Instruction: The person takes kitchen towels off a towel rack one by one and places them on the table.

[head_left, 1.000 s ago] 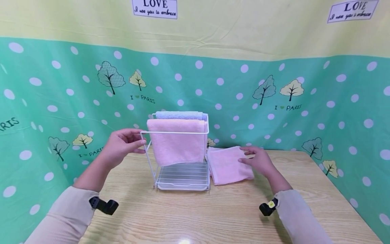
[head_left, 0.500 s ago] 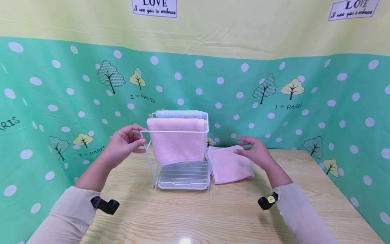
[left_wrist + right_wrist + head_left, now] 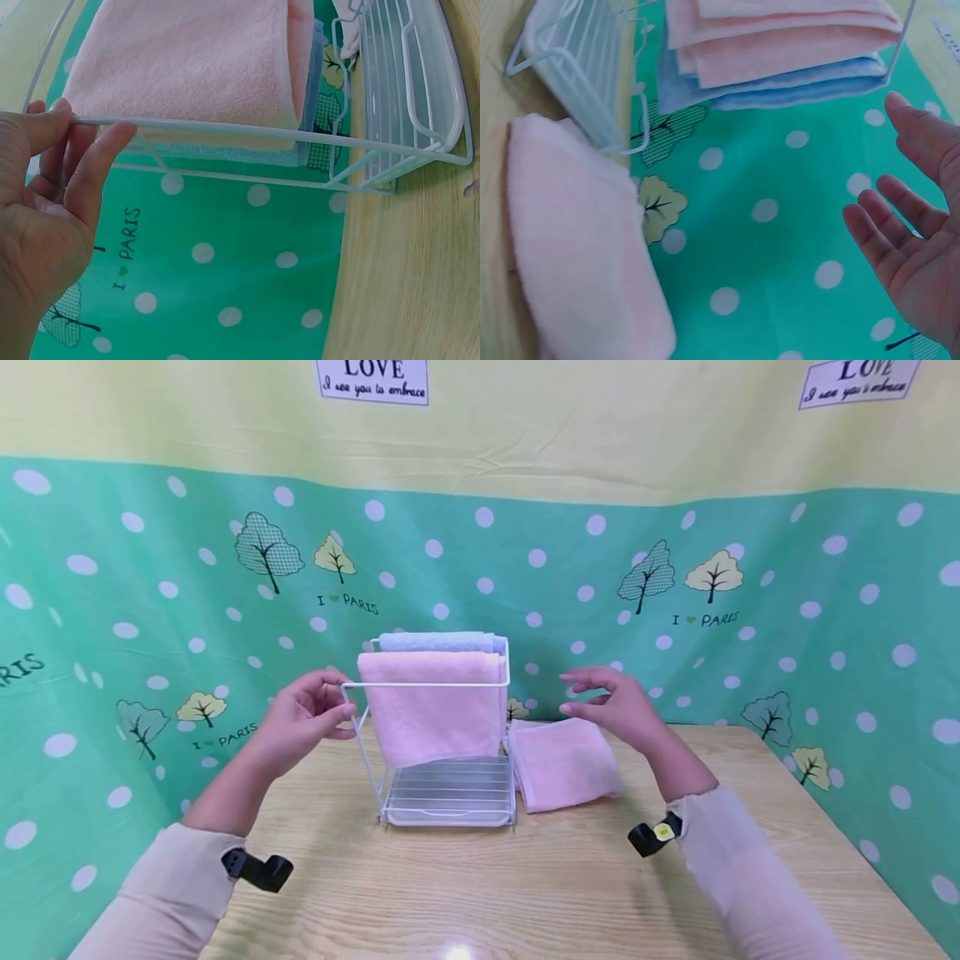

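A white wire rack [image 3: 450, 814] stands on the table, with a pink towel [image 3: 438, 714] hanging over its front and a blue towel [image 3: 435, 642] behind it. My left hand [image 3: 300, 718] holds the rack's upper left corner; the left wrist view shows thumb and fingers round the wire [image 3: 217, 129]. Right of the rack, a folded pink towel [image 3: 566, 768] lies on the table. Above this towel my right hand [image 3: 618, 710] is raised, fingers spread and slightly bent, touching nothing. In the right wrist view the right hand [image 3: 930, 232] is apart from both the hanging and lying towels.
The wooden table [image 3: 420, 893] extends in front of the rack and to the right. Behind it and along both sides hangs a green and yellow curtain [image 3: 480, 552] with dots and printed trees. A pale tray [image 3: 450, 792] sits in the rack's base.
My right hand has moved off the folded pink towel, up and to the left. The towel stays on the table, and my left hand keeps its hold on the rack.
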The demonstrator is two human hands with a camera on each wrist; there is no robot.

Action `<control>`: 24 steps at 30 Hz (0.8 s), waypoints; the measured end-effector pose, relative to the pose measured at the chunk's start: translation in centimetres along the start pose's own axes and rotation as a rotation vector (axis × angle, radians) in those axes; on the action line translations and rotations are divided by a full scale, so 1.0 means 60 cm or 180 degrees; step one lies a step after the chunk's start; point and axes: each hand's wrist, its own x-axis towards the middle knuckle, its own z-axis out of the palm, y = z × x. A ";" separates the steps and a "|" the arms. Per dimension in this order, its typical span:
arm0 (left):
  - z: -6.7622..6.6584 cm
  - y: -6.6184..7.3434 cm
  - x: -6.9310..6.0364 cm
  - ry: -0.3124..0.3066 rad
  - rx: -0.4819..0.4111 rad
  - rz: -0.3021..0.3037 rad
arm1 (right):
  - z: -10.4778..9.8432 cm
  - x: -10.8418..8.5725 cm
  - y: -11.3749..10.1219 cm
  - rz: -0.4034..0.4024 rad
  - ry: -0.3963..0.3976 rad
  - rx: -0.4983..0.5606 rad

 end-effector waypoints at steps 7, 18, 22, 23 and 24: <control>0.001 -0.001 -0.002 0.0014 0.0026 0.0026 | -0.007 0.015 -0.038 -0.0171 -0.0096 -0.0034; 0.003 -0.001 -0.001 0.0007 0.0103 0.0121 | -0.015 0.027 -0.088 -0.0413 -0.0182 0.0035; 0.001 -0.001 0.000 0.0000 0.0114 0.0084 | -0.015 0.032 -0.101 -0.0434 -0.0222 0.0014; 0.001 0.000 0.000 -0.0003 0.0111 0.0076 | -0.015 0.033 -0.104 -0.0437 -0.0230 0.0017; 0.000 0.000 0.001 -0.0001 0.0114 0.0069 | -0.015 0.035 -0.107 -0.0444 -0.0238 0.0023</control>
